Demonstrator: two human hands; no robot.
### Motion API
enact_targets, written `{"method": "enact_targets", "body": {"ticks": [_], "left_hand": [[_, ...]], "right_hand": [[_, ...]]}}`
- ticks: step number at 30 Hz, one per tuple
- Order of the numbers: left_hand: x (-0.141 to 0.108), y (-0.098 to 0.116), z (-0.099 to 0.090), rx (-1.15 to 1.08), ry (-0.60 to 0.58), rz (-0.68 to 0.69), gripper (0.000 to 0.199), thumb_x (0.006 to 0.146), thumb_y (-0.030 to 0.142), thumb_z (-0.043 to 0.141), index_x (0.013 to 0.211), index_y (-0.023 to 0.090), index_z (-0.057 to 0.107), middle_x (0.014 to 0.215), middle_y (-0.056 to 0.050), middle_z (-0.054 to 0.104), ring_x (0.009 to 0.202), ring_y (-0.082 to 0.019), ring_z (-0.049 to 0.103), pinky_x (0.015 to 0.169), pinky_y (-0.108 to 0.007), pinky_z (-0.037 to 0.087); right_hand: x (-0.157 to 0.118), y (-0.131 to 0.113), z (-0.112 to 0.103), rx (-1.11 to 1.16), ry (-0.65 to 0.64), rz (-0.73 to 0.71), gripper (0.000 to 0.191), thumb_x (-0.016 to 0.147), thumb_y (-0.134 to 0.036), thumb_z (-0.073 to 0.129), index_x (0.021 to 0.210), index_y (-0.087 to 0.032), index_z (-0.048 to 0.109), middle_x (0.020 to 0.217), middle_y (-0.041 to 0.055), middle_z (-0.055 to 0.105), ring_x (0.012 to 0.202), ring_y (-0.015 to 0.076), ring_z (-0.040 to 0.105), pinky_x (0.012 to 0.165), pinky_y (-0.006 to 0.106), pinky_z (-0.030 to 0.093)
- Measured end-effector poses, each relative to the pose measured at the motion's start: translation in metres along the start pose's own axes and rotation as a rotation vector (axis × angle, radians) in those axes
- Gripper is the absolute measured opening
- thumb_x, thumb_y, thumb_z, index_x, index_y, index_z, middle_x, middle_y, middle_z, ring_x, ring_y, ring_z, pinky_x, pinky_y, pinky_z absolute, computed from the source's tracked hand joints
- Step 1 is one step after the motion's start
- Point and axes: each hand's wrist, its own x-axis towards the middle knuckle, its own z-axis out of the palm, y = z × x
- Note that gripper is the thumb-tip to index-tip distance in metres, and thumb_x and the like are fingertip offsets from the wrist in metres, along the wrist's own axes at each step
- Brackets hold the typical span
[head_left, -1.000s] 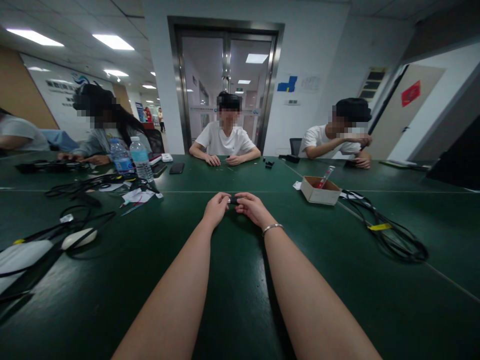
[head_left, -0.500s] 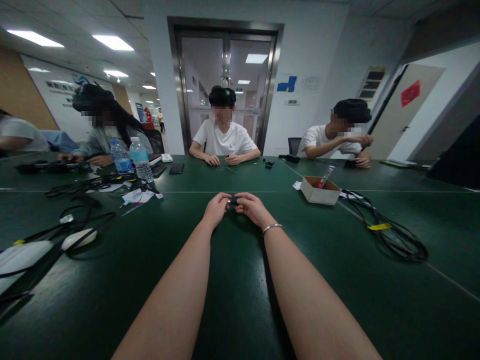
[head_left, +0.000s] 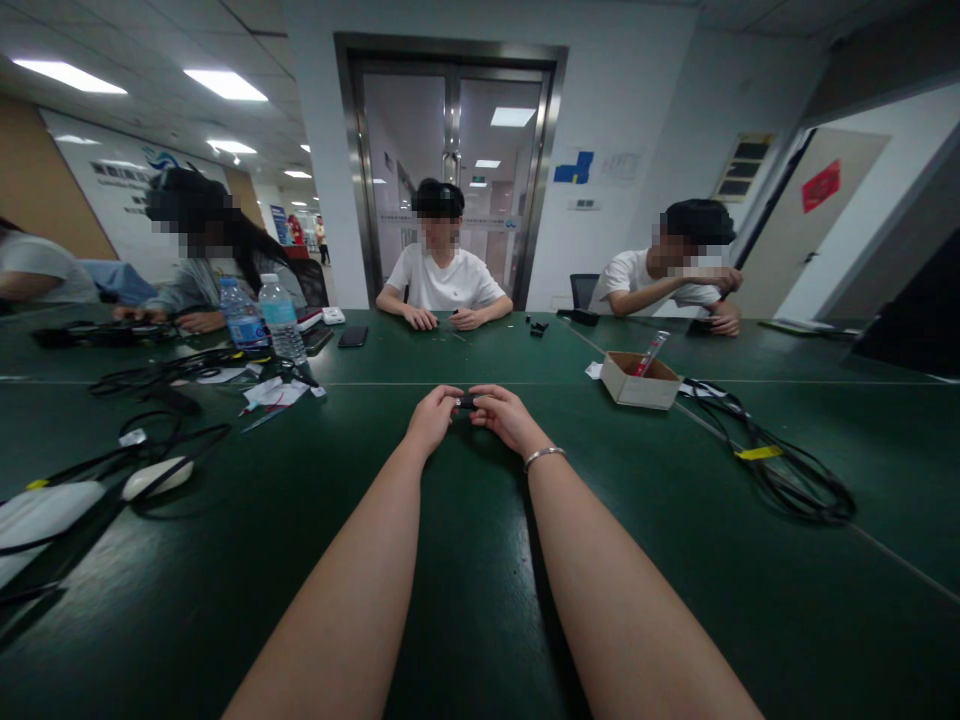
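Note:
Both my hands meet over the green table point(head_left: 472, 560), close to its pale seam. Between their fingertips is a small black piece point(head_left: 467, 401) with a shiny, metal-looking bit at its left end; it is too small to tell its kind. My left hand point(head_left: 432, 420) is closed in a pinch at the shiny end. Fingers and thumb of my right hand point(head_left: 508, 414) are closed on the black end, and a silver bangle point(head_left: 545, 455) circles that wrist. Fingers cover part of the piece.
At right stand an open box point(head_left: 641, 395) and a coiled black cable point(head_left: 799, 490). Tangled cables, papers point(head_left: 276, 393), two bottles point(head_left: 279, 318) and a white mouse point(head_left: 159, 478) lie left. A phone point(head_left: 353, 337) and small black parts point(head_left: 538, 328) lie near seated people across the table.
My hands stay almost still on the small black piece, with a little more of its shiny end showing. The person opposite and the person at right have shifted slightly left.

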Motion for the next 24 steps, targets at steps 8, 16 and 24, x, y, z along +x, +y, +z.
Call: {"method": "enact_targets", "body": {"ticks": [8,16,24], "left_hand": [[0.0012,-0.0007,0.0000,-0.090,-0.048,0.020,0.026,0.077,0.024,0.046,0.095,0.016,0.062,0.060,0.000,0.055,0.056,-0.011,0.050,0.054,-0.021,0.038],[0.0013,-0.0030,0.0015,-0.068,-0.065,-0.002,0.030,0.084,0.034,0.041,0.095,0.016,0.062,0.053,0.001,0.053,0.049,-0.011,0.049,0.049,-0.021,0.037],[-0.0006,0.0007,0.0000,-0.014,-0.010,0.034,0.023,0.079,0.023,0.047,0.092,0.019,0.065,0.085,-0.003,0.062,0.063,-0.012,0.051,0.056,-0.021,0.040]], "right_hand": [[0.0008,0.0005,-0.0004,-0.007,0.000,0.002,0.016,0.072,-0.005,0.066,0.085,-0.014,0.065,0.067,0.0021,0.064,0.052,0.0097,0.061,0.052,0.019,0.054],[0.0003,0.0007,-0.0006,0.003,-0.008,-0.013,0.016,0.071,-0.006,0.066,0.084,-0.014,0.064,0.070,0.0026,0.065,0.051,0.0091,0.059,0.052,0.020,0.053],[0.0008,0.0009,-0.0015,-0.008,-0.012,-0.015,0.016,0.069,-0.008,0.065,0.084,-0.015,0.064,0.066,0.0008,0.063,0.052,0.0095,0.059,0.052,0.020,0.052]]}}
